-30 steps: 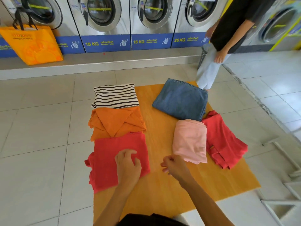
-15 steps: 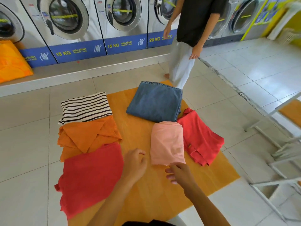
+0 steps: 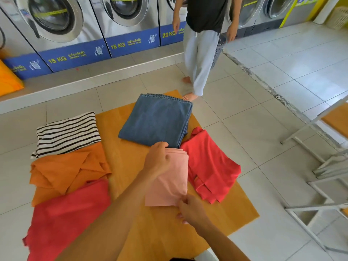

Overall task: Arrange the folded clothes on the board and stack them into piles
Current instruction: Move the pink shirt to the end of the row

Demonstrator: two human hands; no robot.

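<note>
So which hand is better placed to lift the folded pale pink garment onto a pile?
Probably the right hand: it pinches the folded pale pink garment at its near corner; the left hand only rests on top.

Washers (image 3: 56, 25) in row along back wall, round doors shut, blue "15 KG" and "20 KG" signs below. Person (image 3: 201, 44) in black top, pale pants, bare feet, just in front of washers. Orange bag (image 3: 8, 80) at left end of washers. White frame (image 3: 320, 166) far right of washers.
</note>
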